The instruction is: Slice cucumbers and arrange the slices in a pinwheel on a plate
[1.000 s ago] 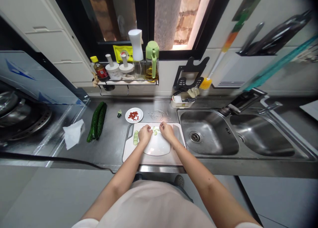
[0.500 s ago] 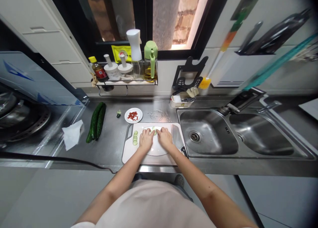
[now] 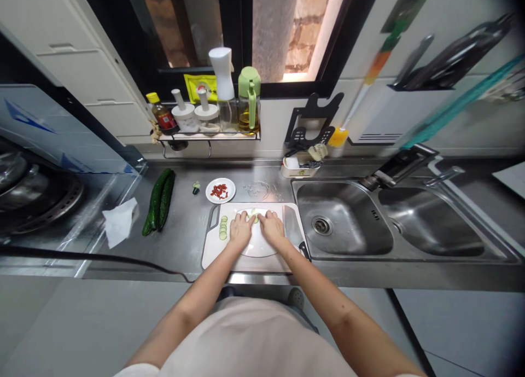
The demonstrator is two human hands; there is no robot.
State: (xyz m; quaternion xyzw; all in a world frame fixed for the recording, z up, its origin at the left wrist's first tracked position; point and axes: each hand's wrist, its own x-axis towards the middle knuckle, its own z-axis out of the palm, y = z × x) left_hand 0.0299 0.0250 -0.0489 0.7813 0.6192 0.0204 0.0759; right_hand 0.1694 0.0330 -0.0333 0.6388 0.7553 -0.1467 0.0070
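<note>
Both hands are over a white plate (image 3: 259, 247) that lies on the cutting board (image 3: 214, 250). At the plate's far edge, the fingers of my left hand (image 3: 240, 230) and my right hand (image 3: 271, 227) close in on pale green cucumber slices (image 3: 254, 217) from either side. My thumbs point toward each other there, and the fingertips partly hide the slices. Left of my left hand, a short row of cucumber slices (image 3: 223, 228) lies on the board. A knife (image 3: 302, 248) rests along the board's right side, its black handle toward me.
A small plate of chopped red pieces (image 3: 220, 191) stands behind the board, beside cucumber ends (image 3: 196, 188). Whole cucumbers (image 3: 159, 202) and a white tissue (image 3: 120, 224) lie to the left. The double sink (image 3: 344, 224) borders the board's right. A condiment rack (image 3: 209, 137) hangs behind.
Hardly anything differs. Both hands stay at the slices on the plate's far edge, with only a tiny shift of the fingers.
</note>
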